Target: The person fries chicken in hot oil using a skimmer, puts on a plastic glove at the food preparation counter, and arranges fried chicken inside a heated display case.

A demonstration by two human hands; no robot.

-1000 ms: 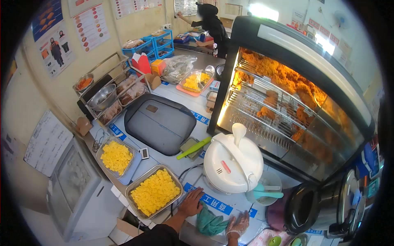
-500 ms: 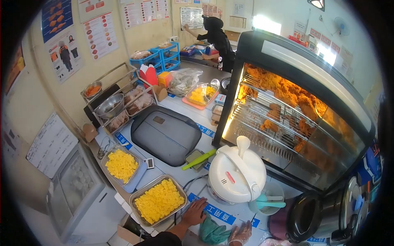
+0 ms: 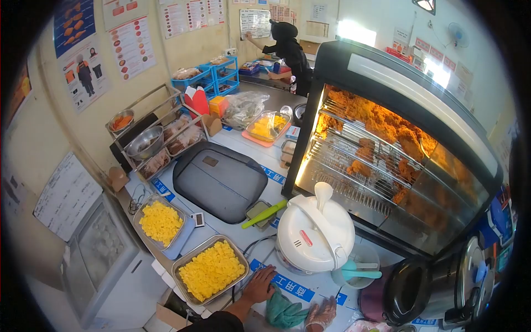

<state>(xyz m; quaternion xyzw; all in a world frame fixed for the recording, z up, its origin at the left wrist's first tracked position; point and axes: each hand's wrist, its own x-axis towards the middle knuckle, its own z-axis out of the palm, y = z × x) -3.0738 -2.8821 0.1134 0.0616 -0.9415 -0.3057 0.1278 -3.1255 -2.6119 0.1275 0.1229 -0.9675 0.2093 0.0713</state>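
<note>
My left hand (image 3: 260, 285), bare below a dark sleeve, lies flat on the white tabletop with its fingers stretched out. Just right of it is a crumpled green cloth (image 3: 284, 311), close to the fingertips. My right hand (image 3: 322, 313), in a clear plastic glove, rests on the table past the cloth, fingers extended, nothing visible in it. Left of my left hand stands a metal tray (image 3: 175, 272) heaped with yellow food chunks (image 3: 213, 272). A smaller tray of similar chunks (image 3: 161, 222) sits behind it on a pale blue-grey base, apparently a scale.
A white lidded cooker (image 3: 315, 235) and a lit display cabinet (image 3: 359, 149) with fried food stand ahead right. A dark pot (image 3: 408, 290) is at right. Beyond the trays lie a grey backpack-shaped case (image 3: 218, 180) and a rack (image 3: 182, 119). A person (image 3: 296, 55) works far back.
The whole view has shifted slightly, so things appear a little further left. Both hands and the cloth stay in practically the same places on the table.
</note>
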